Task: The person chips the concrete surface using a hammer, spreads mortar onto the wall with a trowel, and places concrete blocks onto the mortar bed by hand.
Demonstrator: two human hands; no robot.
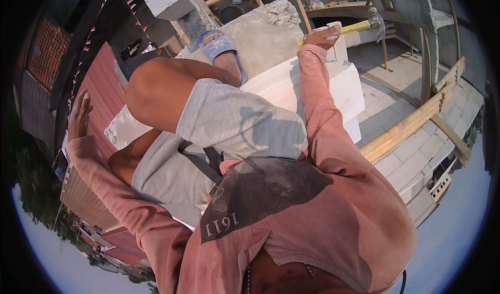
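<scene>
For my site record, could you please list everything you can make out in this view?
Main things visible:
hammer: one, yellow handle, upper right, in the right hand
white blocks: several, white, right of centre
concrete slab: one, pale grey, top centre
bamboo poles: several, tan, right side and top
corrugated sheet: at least one, red, left
tiled roof: one, orange-brown, far left
trees: uncounted, green, lower left
sandal: one showing, blue, on a foot
shorts: one pair, grey, centre
top: one, pink with dark print, lower centre
right hand: one, upper right, gripping the hammer
left hand: one, left, nothing visible in it
</scene>
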